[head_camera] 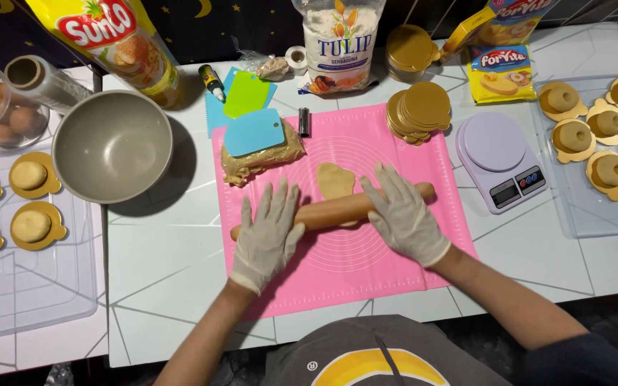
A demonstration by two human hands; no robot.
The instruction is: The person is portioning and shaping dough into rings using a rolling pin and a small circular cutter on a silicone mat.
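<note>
Both gloved hands lie flat and spread, palms down, on a long pale wooden rolling pin (pixel 334 211) that runs slightly aslant across a pink silicone baking mat (pixel 388 264) on the white desk (pixel 159 286). The left hand (pixel 267 232) presses the pin near its left end, fingers splayed open, and the right hand (pixel 400 214) presses it toward the right end in the same open way; neither curls around the wood. Under the pin's middle sits a small flattened piece of tan dough (pixel 335 179), its upper part showing just beyond the pin between the two hands. At the mat's upper left corner lies a larger lump of brown dough (pixel 259 161) with a light blue plastic scraper (pixel 253 131) resting on top of it. A green plastic scraper (pixel 246 93) lies just beyond. Left of the mat stands an empty grey round bowl (pixel 112 145). At the mat's upper right edge is a stack of round gold paper bases (pixel 418 111), and just beside it a lilac digital kitchen scale (pixel 501 161). Clear trays on both sides hold dough balls on gold bases, the right tray (pixel 574 207) and the left tray (pixel 30 300) well apart from the hands.
</note>
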